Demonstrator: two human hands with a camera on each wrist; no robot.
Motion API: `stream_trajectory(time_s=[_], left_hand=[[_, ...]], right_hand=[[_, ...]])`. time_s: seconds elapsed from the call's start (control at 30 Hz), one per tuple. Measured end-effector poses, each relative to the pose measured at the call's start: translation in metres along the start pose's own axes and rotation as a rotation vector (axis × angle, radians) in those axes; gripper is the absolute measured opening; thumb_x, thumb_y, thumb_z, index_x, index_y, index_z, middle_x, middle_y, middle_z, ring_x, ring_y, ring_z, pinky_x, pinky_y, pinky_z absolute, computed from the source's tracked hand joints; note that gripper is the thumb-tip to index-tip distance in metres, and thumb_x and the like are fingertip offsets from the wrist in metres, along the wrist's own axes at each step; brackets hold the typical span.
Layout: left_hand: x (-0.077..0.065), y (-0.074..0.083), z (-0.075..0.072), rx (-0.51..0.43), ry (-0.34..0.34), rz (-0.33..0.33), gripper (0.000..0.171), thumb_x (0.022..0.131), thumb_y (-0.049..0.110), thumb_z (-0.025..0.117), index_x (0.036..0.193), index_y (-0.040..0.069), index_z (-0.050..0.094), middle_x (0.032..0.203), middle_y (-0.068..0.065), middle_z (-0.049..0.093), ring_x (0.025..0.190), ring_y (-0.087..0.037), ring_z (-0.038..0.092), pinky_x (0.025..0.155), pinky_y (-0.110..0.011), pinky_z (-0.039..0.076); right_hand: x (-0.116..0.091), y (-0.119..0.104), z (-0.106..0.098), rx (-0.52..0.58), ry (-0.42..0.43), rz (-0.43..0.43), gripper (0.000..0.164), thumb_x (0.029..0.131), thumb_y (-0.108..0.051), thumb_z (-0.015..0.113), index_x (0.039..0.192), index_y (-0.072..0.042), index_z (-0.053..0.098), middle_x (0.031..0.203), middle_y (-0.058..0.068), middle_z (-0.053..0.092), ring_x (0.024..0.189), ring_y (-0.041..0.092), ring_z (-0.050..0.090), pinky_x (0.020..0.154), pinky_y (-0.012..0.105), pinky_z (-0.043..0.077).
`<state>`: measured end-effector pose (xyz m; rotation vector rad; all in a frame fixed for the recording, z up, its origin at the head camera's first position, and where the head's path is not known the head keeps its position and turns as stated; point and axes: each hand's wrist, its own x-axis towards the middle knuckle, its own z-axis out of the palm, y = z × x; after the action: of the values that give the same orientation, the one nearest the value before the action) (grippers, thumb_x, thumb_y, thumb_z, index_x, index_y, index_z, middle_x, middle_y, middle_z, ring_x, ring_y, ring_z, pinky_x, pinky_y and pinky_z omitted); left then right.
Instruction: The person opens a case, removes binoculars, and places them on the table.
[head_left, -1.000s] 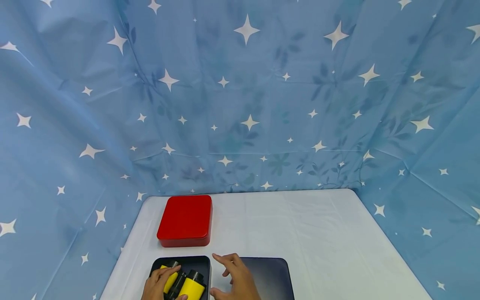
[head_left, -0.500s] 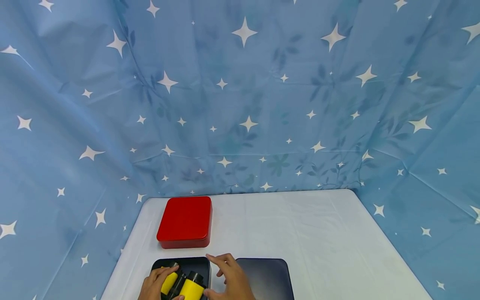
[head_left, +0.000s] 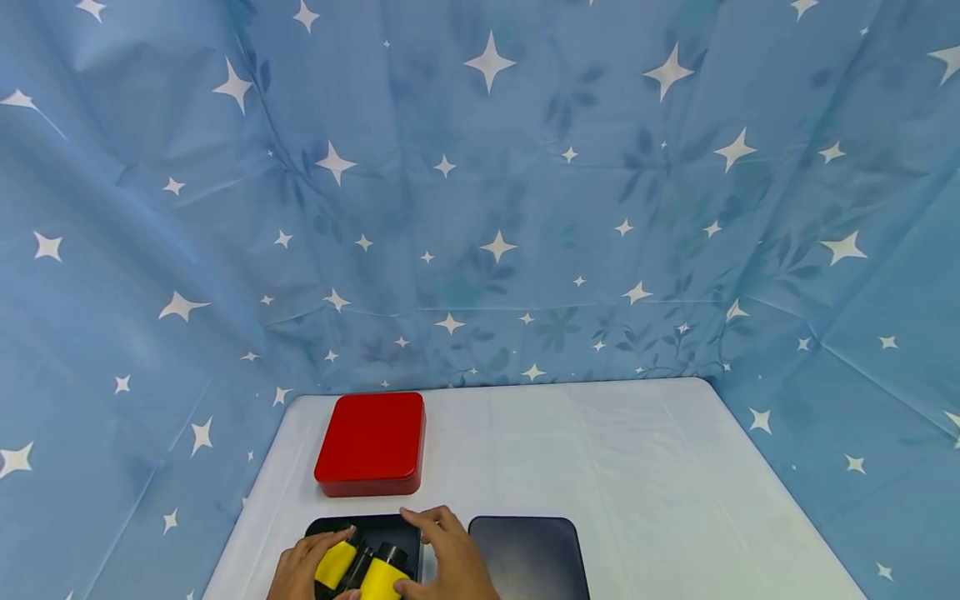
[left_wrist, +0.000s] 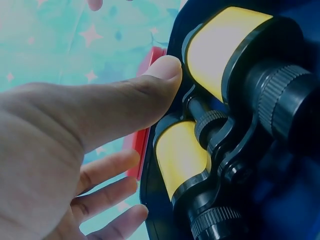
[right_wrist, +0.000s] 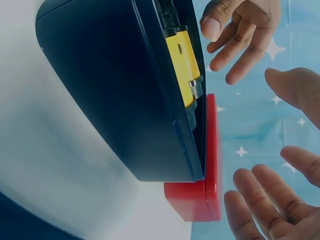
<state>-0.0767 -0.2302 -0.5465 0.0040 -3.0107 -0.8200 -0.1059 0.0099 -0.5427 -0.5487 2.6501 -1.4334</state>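
Yellow-and-black binoculars (head_left: 382, 581) lie in a dark, open tin box (head_left: 390, 527) at the bottom of the head view. In the left wrist view the two barrels of the binoculars (left_wrist: 227, 50) lie beside my left thumb. My left hand (head_left: 296, 573) hovers over the box's left side, fingers relaxed and spread, holding nothing. Over the box's right edge my right hand (head_left: 452, 560) hangs with thumb and fingers apart. The right wrist view shows this right hand (right_wrist: 280, 205) outside the box wall, its palm empty.
Behind the dark box, a red square tin (head_left: 371, 442) stands on the white-covered table (head_left: 637, 467). To the right of the box lies a flat dark lid or tray (head_left: 528, 554). A blue curtain (head_left: 525, 200) with white stars surrounds the table's back and sides.
My right hand has drifted left, closer over the dark box and its binoculars. My left hand has shifted slightly left. The red tin and dark lid stay in place.
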Motion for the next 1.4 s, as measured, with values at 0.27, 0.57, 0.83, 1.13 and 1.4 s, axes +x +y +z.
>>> stream_trajectory(time_s=[0.27,0.57,0.83,1.13,1.4], left_hand=[[0.006,-0.005,-0.004,0.115,-0.028,-0.064,0.084,0.063,0.07,0.08,0.131,0.023,0.064,0.129,-0.013,0.058,0.111,-0.039,0.049,0.092,-0.067,0.044],[0.011,-0.013,-0.003,0.131,-0.082,-0.117,0.084,0.063,0.073,0.078,0.13,0.023,0.066,0.135,-0.018,0.054,0.119,-0.051,0.042,0.09,-0.073,0.04],[0.003,-0.018,0.007,0.119,-0.052,-0.105,0.084,0.061,0.073,0.079,0.126,0.022,0.067,0.132,-0.013,0.055,0.123,-0.049,0.041,0.091,-0.074,0.039],[0.011,-0.023,0.01,0.087,-0.128,-0.154,0.077,0.068,0.071,0.076,0.127,0.022,0.067,0.128,-0.012,0.058,0.123,-0.051,0.042,0.087,-0.071,0.041],[0.012,-0.021,0.007,0.089,-0.112,-0.145,0.076,0.063,0.066,0.083,0.124,0.023,0.069,0.119,-0.008,0.057,0.118,-0.047,0.044,0.083,-0.061,0.043]], right_hand=[[0.005,0.001,0.008,-0.034,-0.049,0.043,0.076,0.073,-0.044,0.086,0.139,-0.051,0.049,0.121,-0.007,0.056,0.097,0.009,0.053,0.086,0.033,0.056],[0.008,0.006,0.018,-0.091,-0.069,-0.002,0.077,0.072,-0.047,0.087,0.14,-0.047,0.051,0.118,-0.012,0.056,0.097,0.003,0.049,0.082,0.03,0.047],[0.012,0.014,0.028,-0.188,-0.11,-0.084,0.077,0.073,-0.058,0.082,0.141,-0.039,0.053,0.117,-0.012,0.059,0.098,0.004,0.052,0.081,0.03,0.044],[0.012,0.018,0.038,-0.215,-0.122,-0.11,0.078,0.073,-0.078,0.067,0.138,-0.037,0.057,0.116,-0.014,0.057,0.099,0.003,0.05,0.084,0.031,0.043],[0.016,0.018,0.042,-0.335,-0.09,-0.163,0.063,0.074,-0.062,0.079,0.129,-0.035,0.065,0.115,-0.015,0.057,0.1,0.004,0.052,0.083,0.029,0.042]])
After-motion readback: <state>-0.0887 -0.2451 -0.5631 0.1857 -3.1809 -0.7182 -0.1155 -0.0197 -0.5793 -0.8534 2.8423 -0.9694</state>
